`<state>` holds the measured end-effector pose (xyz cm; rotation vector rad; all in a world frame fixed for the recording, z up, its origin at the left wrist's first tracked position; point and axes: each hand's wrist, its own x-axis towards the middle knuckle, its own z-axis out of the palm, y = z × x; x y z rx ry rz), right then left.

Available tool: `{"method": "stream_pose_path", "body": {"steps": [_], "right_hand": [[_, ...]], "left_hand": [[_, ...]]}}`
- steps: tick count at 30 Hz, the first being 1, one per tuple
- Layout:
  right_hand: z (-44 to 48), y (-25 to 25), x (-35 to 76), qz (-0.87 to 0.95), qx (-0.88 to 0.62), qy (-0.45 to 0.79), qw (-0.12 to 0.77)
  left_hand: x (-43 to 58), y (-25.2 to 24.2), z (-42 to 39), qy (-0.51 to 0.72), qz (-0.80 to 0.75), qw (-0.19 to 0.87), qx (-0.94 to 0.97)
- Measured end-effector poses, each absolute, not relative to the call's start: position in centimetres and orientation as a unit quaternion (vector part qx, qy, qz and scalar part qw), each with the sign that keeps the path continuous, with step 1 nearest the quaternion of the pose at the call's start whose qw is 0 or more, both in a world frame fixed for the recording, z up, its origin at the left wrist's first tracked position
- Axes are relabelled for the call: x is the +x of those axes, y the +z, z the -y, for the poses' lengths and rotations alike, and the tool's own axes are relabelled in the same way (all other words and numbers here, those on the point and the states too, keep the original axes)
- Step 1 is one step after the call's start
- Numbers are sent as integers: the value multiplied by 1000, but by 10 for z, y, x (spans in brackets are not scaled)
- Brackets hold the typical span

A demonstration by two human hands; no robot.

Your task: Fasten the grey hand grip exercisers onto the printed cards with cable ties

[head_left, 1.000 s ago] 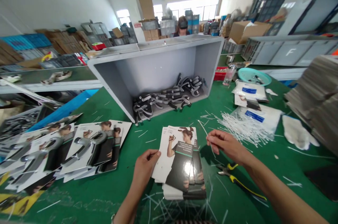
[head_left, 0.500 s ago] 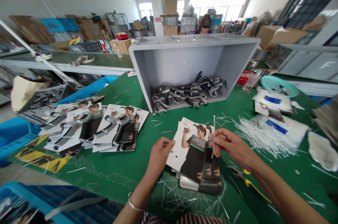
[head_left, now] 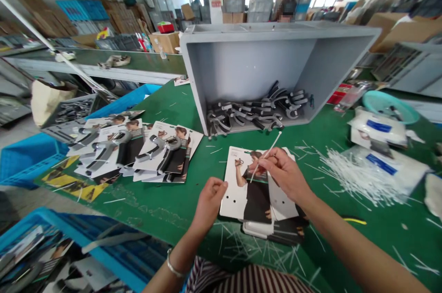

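My right hand (head_left: 285, 171) is closed, pinching a thin white cable tie (head_left: 264, 156) over the printed backing cards. The tie slants up to the right, its head at the top. My left hand (head_left: 210, 201) has its fingers curled, with thumb and forefinger closed at the left edge of the top backing card (head_left: 232, 205). That card shows a person's arm with a hand grip and has small punched holes. Another card beside it lies partly under my right hand. Beneath them sits a small stack of more cards (head_left: 288, 231).
A grey bin (head_left: 248, 67) on its side holds several hand grippers (head_left: 255, 111). Carded hand grippers (head_left: 169, 155) are piled left. Loose cable ties (head_left: 359, 175) lie right. A yellow tool handle (head_left: 355, 221) shows beyond my right forearm. A blue crate (head_left: 113, 238) stands lower left.
My right hand has moved left over the cards with the cable tie, which has tilted from upright to slanting. The top cards have spread apart. My left hand stays at the card's edge. The view has shifted.
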<state>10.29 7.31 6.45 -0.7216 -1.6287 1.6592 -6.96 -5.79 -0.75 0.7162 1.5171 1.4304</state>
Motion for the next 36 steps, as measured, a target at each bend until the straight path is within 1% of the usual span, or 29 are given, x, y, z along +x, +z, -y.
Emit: {"method": "stream_pose_path", "body": {"steps": [4, 7, 11, 15, 18, 21, 23, 27, 32, 34, 36], "right_hand": [[-70, 29, 81, 663, -303, 592, 344], [-69, 13, 77, 697, -314, 559, 320], [-69, 5, 82, 721, -323, 533, 303], [-68, 1, 86, 746, -336, 497, 289], [-69, -1, 86, 741, -330, 508, 290], [-74, 1, 89, 709, -310, 559, 297], [-80, 3, 92, 699, -308, 568, 306], [-88, 2, 99, 712, -321, 539, 316], [-87, -6, 103, 766, -317, 480, 288], [-85, -7, 104, 778, -312, 465, 284], [-84, -7, 105, 789, -309, 454, 278]], "left_hand": [[-77, -25, 67, 574, -624, 467, 252], [-77, -36, 63, 605, -589, 493, 210], [-72, -46, 51, 646, -514, 549, 132], [-60, -50, 41, 620, -493, 602, 102], [-58, -47, 40, 605, -459, 645, 87], [-63, -40, 38, 604, -463, 641, 104], [-69, -36, 33, 608, -475, 625, 121], [-75, -37, 21, 615, -471, 621, 119], [-79, -52, 12, 635, -417, 650, 37], [-78, -57, 10, 646, -396, 651, 47], [-74, -59, 8, 649, -411, 638, 58]]}}
